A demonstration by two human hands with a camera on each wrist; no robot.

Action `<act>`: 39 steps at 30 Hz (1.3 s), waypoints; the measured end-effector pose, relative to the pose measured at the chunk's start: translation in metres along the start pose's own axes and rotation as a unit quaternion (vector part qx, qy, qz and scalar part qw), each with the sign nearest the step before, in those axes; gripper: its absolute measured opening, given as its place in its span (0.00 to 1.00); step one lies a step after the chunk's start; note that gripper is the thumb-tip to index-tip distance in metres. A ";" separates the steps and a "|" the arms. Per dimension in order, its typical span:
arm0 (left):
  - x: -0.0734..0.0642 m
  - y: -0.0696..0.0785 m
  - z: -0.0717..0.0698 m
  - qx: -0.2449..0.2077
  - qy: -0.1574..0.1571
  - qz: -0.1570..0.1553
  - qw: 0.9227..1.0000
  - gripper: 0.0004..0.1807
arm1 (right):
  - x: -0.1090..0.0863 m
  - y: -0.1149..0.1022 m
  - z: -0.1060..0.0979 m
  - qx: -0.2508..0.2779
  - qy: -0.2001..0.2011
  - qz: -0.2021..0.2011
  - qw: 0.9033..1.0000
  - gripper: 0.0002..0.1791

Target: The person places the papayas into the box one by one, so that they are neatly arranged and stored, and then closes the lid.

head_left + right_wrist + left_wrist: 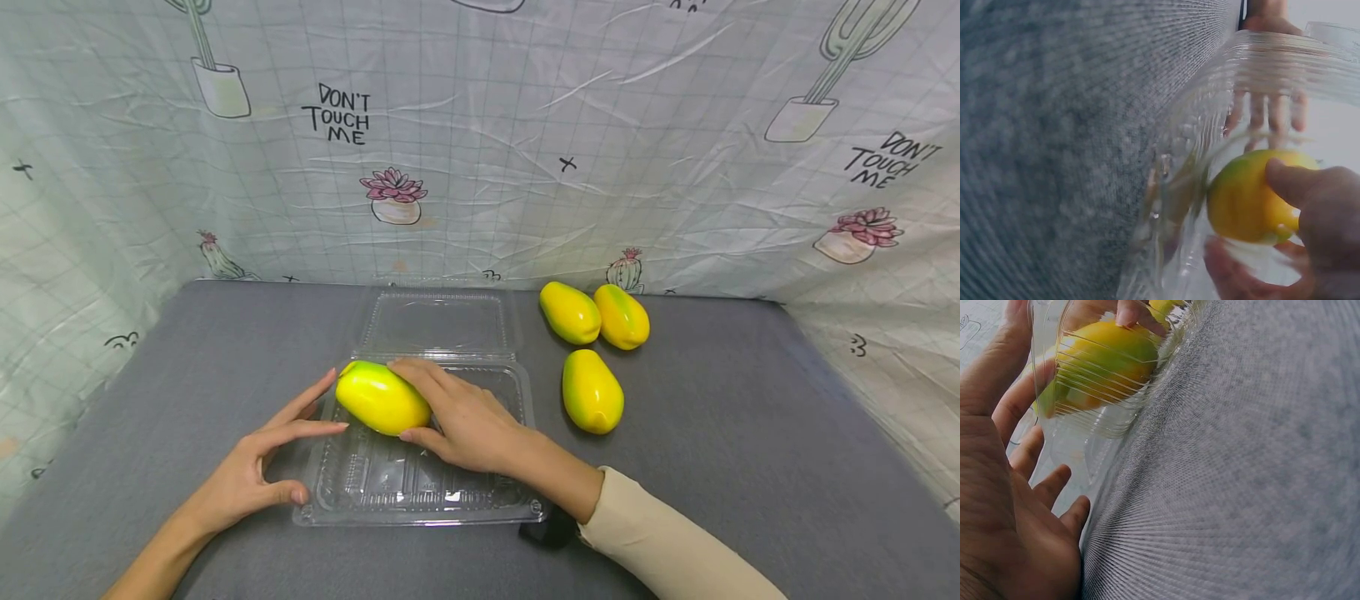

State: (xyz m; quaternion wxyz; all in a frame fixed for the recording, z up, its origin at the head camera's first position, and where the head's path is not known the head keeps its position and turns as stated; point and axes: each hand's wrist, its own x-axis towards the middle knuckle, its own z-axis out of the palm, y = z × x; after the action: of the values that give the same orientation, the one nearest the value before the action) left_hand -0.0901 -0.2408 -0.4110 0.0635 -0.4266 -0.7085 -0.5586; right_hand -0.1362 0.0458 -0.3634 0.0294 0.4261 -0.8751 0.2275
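Observation:
A yellow mango (382,398) with a green streak is over the left part of a clear plastic clamshell box (435,515). My right hand (468,421) holds its right end, thumb on the near side and fingers over the far side. In the right wrist view, the thumb lies across the mango (1244,200). My left hand (251,471) is at the box's left edge, fingers extended and spread, with fingertips close to the mango's left end. Through the ribbed clear wall, the mango (1107,362) shows in the left wrist view.
Two mangoes lie side by side at the back right, one (570,312) against the other (622,317). A third mango (592,392) lies nearer, right of the box. The box's lid (438,321) is folded back toward the printed curtain (480,167). Grey cloth (712,467) covers the table.

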 end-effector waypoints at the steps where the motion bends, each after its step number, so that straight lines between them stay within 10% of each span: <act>1: 0.000 0.000 0.000 0.000 0.000 0.000 1.000 0.33 | 0.000 0.000 0.000 -0.001 0.000 0.000 1.000 0.43; 39: -0.001 -0.002 0.002 -0.003 0.000 0.006 1.000 0.32 | -0.005 0.002 -0.007 0.018 -0.012 0.017 1.000 0.43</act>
State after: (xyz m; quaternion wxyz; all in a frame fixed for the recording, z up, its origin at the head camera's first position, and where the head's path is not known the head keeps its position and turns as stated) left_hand -0.0905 -0.2394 -0.4136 0.0655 -0.4310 -0.7041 -0.5605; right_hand -0.1362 0.0536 -0.3588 0.0075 0.4141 -0.8783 0.2390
